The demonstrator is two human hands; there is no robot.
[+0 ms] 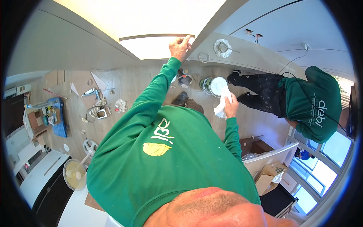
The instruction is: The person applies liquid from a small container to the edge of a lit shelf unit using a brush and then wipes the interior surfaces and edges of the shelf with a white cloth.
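Note:
My left hand is raised at arm's length to a brightly lit white recess with beige frame edges. Its fingers are curled at the right end of a thin dark strip that crosses the recess. Whether they pinch the strip or something small, I cannot make out. Lower and to the right, my right hand is closed round a crumpled white cloth, which hangs between thumb and fingers. Just beyond the cloth, a bucket with a white lid stands on the floor, partly covered by it.
A co-worker in a green top bends over at the right. On the wooden floor at left lie a caulking gun, cardboard and crumpled wrap. A blue step stool stands farther left, a fan near my left side. Tape rolls rest on a ledge.

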